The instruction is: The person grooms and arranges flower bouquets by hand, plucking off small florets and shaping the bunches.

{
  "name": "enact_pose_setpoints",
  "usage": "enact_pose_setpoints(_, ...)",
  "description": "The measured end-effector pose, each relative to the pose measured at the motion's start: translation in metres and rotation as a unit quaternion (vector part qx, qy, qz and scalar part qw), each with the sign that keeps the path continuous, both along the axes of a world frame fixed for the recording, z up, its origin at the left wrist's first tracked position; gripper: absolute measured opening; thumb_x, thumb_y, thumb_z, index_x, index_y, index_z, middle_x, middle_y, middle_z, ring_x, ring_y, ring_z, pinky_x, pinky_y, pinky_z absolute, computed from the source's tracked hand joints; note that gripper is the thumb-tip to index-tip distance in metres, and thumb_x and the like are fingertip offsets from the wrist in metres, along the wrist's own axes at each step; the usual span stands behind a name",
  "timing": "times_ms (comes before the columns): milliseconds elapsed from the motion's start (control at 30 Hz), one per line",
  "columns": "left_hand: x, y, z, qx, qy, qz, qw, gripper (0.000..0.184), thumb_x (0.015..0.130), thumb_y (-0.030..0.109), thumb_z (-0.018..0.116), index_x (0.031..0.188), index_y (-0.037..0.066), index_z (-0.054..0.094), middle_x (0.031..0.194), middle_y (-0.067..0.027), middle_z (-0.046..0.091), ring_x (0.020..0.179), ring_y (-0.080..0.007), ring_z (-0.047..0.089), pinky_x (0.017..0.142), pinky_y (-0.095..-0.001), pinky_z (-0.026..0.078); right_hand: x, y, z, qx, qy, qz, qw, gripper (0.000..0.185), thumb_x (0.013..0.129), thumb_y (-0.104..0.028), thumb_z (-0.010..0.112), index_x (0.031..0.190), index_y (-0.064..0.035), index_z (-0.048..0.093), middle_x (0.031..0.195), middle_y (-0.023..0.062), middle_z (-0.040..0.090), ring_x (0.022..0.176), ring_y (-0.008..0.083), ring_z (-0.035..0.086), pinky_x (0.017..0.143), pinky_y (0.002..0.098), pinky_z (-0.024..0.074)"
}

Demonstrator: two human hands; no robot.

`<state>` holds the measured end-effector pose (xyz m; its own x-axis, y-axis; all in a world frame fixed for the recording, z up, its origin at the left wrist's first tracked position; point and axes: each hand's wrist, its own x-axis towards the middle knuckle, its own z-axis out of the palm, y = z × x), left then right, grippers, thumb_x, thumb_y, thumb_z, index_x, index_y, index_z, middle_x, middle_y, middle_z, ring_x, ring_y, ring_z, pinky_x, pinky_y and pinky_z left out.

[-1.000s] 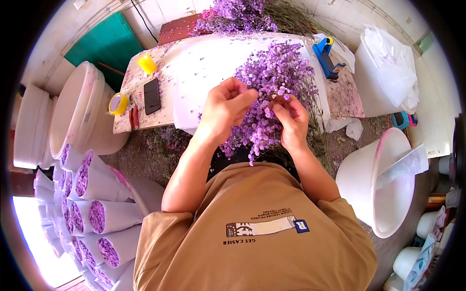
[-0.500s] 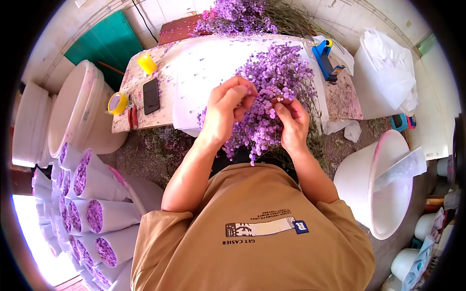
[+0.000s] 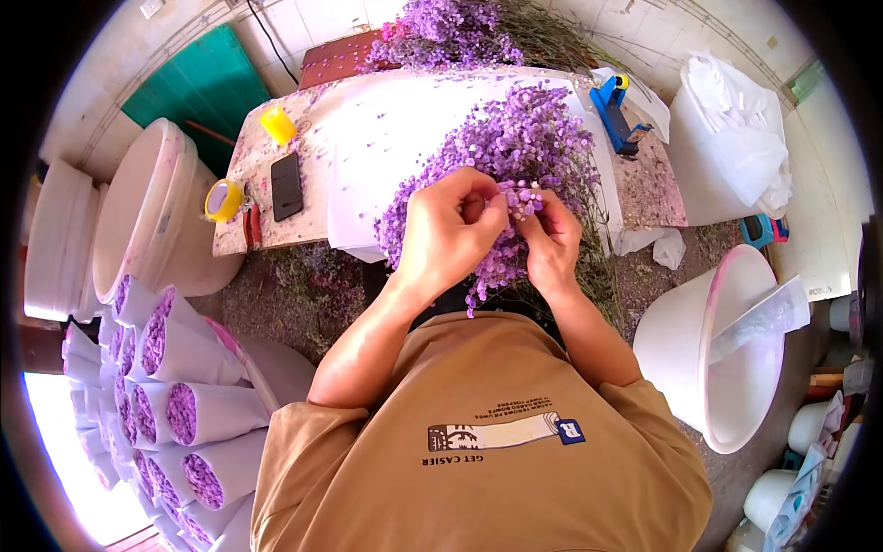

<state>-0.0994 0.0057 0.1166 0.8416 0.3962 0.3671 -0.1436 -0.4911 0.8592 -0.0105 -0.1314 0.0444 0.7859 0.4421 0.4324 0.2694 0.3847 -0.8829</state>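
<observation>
A large bunch of purple flowers (image 3: 529, 138) lies at the table's front edge, its blossoms hanging over toward my body and its green stems to the right. My left hand (image 3: 451, 230) is closed over the middle of the bunch, fingertips pinched beside a small blossom; what they hold is too small to make out. Close by on the right, my right hand (image 3: 552, 244) pinches a sprig of purple flowers (image 3: 522, 198) between thumb and fingers. The fingertips of both hands nearly meet at this sprig.
On the table (image 3: 262, 170) are a phone (image 3: 287, 186), yellow tape rolls (image 3: 223, 200), red pliers (image 3: 252, 226) and a blue tape dispenser (image 3: 614, 115). More flowers (image 3: 451, 32) lie behind. Paper-wrapped bunches (image 3: 207, 414) stand at left, a white tub (image 3: 681, 350) at right.
My left hand has come down and right, toward the sprig at my right hand. My right hand has shifted only slightly.
</observation>
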Motion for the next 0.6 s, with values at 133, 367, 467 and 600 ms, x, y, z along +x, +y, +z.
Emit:
enact_pose_setpoints(133, -0.018, 0.018, 0.004, -0.437, 0.028, -0.171, 0.883, 0.015, 0.092, 0.013, 0.063, 0.095, -0.001, 0.066, 0.071, 0.0041, 0.055, 0.066, -0.0035, 0.049, 0.055, -0.0228, 0.039, 0.001, 0.001, -0.009, 0.013, 0.028, -0.015, 0.999, 0.014, 0.098, -0.005, 0.063, 0.111, 0.0014, 0.064, 0.095, -0.0017, 0.064, 0.085, 0.0038, 0.054, 0.075, 0.0193, 0.0438)
enact_pose_setpoints(367, -0.017, -0.017, 0.005, -0.035, 0.042, -0.013, 0.998, 0.014, 0.086, 0.007, 0.073, 0.097, -0.001, 0.068, 0.066, 0.0068, 0.051, 0.061, -0.0021, 0.041, 0.053, -0.0221, 0.036, -0.005, 0.001, -0.003, -0.003, 0.032, -0.022, 0.999, 0.012, 0.097, -0.003, 0.064, 0.108, 0.0015, 0.064, 0.096, -0.0009, 0.063, 0.086, 0.0053, 0.055, 0.076, 0.0195, 0.0435)
enact_pose_setpoints(467, -0.012, -0.018, 0.002, -0.013, 0.013, 0.012, 1.000, 0.015, 0.085, 0.007, 0.074, 0.097, -0.002, 0.068, 0.064, 0.0071, 0.048, 0.059, -0.0023, 0.039, 0.052, -0.0216, 0.034, -0.002, 0.000, -0.003, -0.010, 0.006, -0.019, 1.000, 0.010, 0.096, -0.001, 0.064, 0.105, 0.0017, 0.064, 0.095, 0.0006, 0.063, 0.088, 0.0065, 0.055, 0.076, 0.0205, 0.0437)
enact_pose_setpoints(600, -0.018, -0.010, -0.011, -0.201, -0.066, -0.049, 0.976, 0.005, 0.089, 0.006, 0.065, 0.092, 0.002, 0.065, 0.068, 0.0036, 0.055, 0.058, -0.0036, 0.045, 0.052, -0.0214, 0.037, 0.002, -0.002, -0.005, -0.019, -0.066, -0.026, 0.997, 0.009, 0.095, -0.001, 0.063, 0.103, 0.0023, 0.063, 0.094, 0.0036, 0.062, 0.085, 0.0085, 0.054, 0.075, 0.0223, 0.0434)
